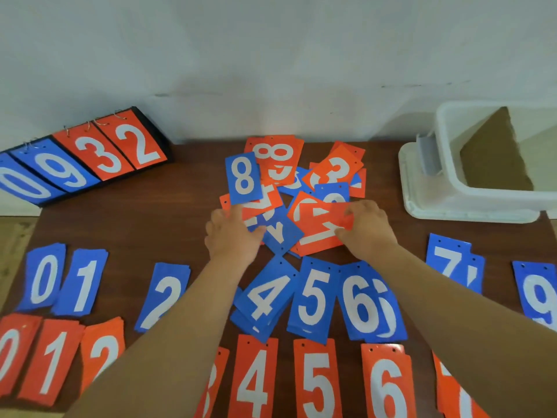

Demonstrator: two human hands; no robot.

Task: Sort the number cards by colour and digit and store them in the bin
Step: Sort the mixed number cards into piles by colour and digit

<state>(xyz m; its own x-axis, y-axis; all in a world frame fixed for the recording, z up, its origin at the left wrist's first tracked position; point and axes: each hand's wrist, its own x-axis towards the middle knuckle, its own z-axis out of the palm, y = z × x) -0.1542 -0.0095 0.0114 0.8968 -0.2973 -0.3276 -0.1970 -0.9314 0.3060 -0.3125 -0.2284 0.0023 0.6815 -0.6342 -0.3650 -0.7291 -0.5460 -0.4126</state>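
Right hand [367, 227] pinches an orange card [319, 233]; left hand [232, 236] holds the blue 8 card [243, 178].

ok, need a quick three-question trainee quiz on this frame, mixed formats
1. True or false: the sorted blue number-card piles lie nearer the person than the sorted orange number-card piles.
2. What does the right hand have in its grip? A) a blue card B) an orange card C) nothing
3. Fill in: the black-framed flip scoreboard at far left reads 0, 9, 3, __.

Key: 1 false; 2 B; 3 the digit 2.
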